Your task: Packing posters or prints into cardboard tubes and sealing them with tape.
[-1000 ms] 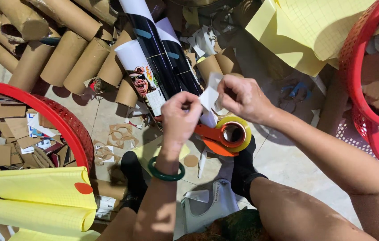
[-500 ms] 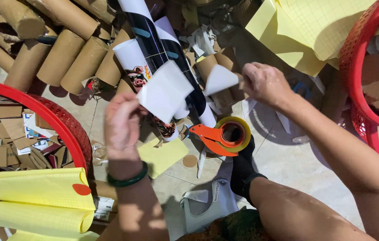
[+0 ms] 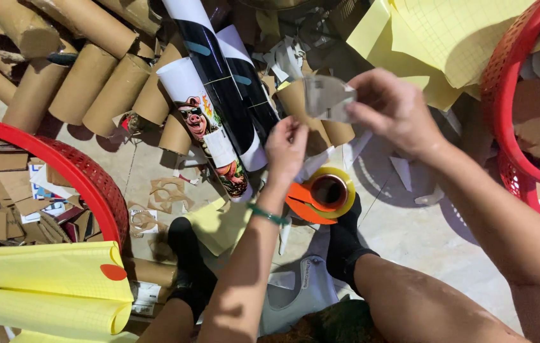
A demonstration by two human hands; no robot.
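A white paper piece [image 3: 326,96] is pinched by the right hand [image 3: 392,109] and left hand [image 3: 287,149]; careful peeling is judged due next

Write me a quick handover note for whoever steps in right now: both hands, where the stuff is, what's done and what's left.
Right hand: pinching a small grey-white backing piece, raised above the floor.
Left hand: fingertips pinched together just below that piece; whether it grips a film edge is unclear.
Tape dispenser, orange with a yellow roll, sits on the floor between the feet.
Printed rolls lie ahead beside cardboard tubes; red basket of card scraps at left, yellow sheets nearby.
Done: piece picked up.
Left: appears to be peeling or separating it; not finished.
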